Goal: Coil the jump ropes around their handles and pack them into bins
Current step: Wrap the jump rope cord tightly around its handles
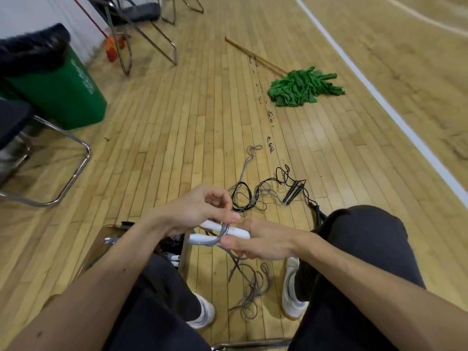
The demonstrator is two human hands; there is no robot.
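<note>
Gym floor (pixel 177 122) carries loose black ropes (pixel 242 196) ahead. Between the knees, the right hand (pixel 258 243) grips the white handles (pixel 238 232) while the left hand (pixel 200 211) pinches the grey rope (pixel 224 230) looped around them. Slack there could let the coil slide off.

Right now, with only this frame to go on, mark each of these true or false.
1. The right hand holds the white handles, which have grey rope looped round them. True.
2. All the grey rope is coiled up. False: slack trails down onto the floor between the feet.
3. A green mop lies on the floor. True.
4. The black jump rope is packed in a bin. False: it lies tangled on the floor ahead.
5. The left hand rests idle on a knee. False: it pinches the grey rope at the handles.
</note>
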